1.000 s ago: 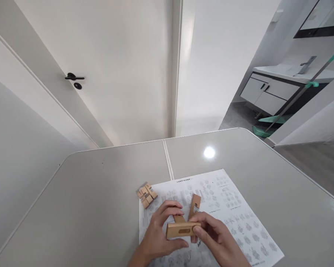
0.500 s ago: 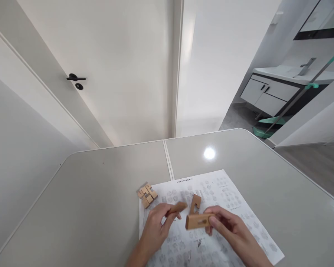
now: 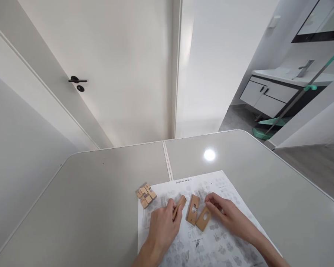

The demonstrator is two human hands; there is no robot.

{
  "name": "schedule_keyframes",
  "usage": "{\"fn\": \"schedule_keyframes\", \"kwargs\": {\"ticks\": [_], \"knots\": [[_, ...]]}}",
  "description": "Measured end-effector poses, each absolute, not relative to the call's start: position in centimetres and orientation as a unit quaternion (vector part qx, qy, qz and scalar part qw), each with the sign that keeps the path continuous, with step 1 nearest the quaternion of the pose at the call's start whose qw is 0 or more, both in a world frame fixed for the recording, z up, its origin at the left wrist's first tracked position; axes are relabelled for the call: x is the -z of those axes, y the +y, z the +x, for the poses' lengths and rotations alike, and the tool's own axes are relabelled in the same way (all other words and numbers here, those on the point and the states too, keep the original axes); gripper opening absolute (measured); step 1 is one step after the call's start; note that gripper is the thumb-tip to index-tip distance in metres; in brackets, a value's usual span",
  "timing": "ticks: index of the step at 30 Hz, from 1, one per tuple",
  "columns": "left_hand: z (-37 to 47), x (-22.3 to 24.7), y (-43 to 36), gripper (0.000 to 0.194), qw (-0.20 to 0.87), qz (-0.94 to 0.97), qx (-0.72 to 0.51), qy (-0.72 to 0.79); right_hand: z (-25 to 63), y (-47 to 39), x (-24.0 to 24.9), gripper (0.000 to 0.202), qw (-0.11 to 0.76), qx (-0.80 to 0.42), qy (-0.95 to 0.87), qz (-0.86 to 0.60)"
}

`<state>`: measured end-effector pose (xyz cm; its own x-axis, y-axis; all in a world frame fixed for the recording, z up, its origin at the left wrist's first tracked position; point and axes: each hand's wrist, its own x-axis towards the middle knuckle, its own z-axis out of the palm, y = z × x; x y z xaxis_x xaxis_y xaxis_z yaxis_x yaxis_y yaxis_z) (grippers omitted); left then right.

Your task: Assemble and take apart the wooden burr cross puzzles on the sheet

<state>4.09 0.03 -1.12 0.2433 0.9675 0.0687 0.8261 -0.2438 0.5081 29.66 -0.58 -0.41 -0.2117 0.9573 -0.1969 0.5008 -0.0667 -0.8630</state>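
Note:
My left hand (image 3: 165,220) is closed around a flat wooden puzzle piece (image 3: 179,206), which it tilts above the printed sheet (image 3: 180,246). My right hand (image 3: 221,211) has thumb and forefinger pinched together at the upper end of a wooden puzzle piece with an oval hole (image 3: 202,222). That piece rests slanted on the paper. Between the hands lies a notched wooden puzzle piece (image 3: 193,209), its lower end close beside the oval-holed one. A small cluster of wooden blocks (image 3: 146,194) lies at the sheet's upper left corner.
The grey table (image 3: 100,207) has a pale seam (image 3: 167,161) down its middle and a bright light reflection at the far right. Beyond its far edge stands a white door (image 3: 122,74). A washbasin cabinet (image 3: 267,92) and a green-handled broom (image 3: 295,98) are visible at right.
The oval-holed piece has come down from my raised right hand onto the paper beside the notched piece. My left hand has turned its piece more upright.

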Motion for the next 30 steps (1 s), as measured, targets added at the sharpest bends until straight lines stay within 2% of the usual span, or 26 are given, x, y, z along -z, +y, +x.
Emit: {"fn": "schedule_keyframes", "kwargs": {"ticks": [7, 12, 17, 21, 26, 28, 30], "knots": [[5.8, 0.7, 1.1, 0.033, 0.149, 0.784, -0.195, 0.570, 29.1, 0.9, 1.9, 0.031, 0.256, -0.388, -0.661, -0.589], [6.2, 1.1, 1.5, 0.016, 0.144, 0.788, -0.183, 0.571, 28.3, 0.9, 1.9, 0.030, 0.259, -0.359, -0.678, -0.586], [6.2, 0.5, 1.5, 0.019, 0.197, 0.776, -0.157, 0.579, 27.6, 0.6, 1.2, 0.027, 0.255, -0.375, -0.674, -0.584], [6.2, 0.3, 1.1, 0.022, 0.238, 0.777, -0.214, 0.543, 26.9, 0.4, 1.1, 0.027, 0.264, -0.403, -0.668, -0.568], [6.5, 1.4, 0.4, 0.069, 0.247, 0.764, -0.240, 0.545, 25.5, 0.3, 1.1, 0.028, 0.274, -0.425, -0.661, -0.554], [6.7, 2.0, 0.2, 0.074, 0.241, 0.763, -0.233, 0.553, 24.8, 0.2, 1.1, 0.028, 0.278, -0.437, -0.661, -0.543], [6.6, 2.4, 0.0, 0.071, 0.230, 0.766, -0.230, 0.555, 24.3, 0.0, 1.1, 0.028, 0.290, -0.449, -0.659, -0.529]]}}
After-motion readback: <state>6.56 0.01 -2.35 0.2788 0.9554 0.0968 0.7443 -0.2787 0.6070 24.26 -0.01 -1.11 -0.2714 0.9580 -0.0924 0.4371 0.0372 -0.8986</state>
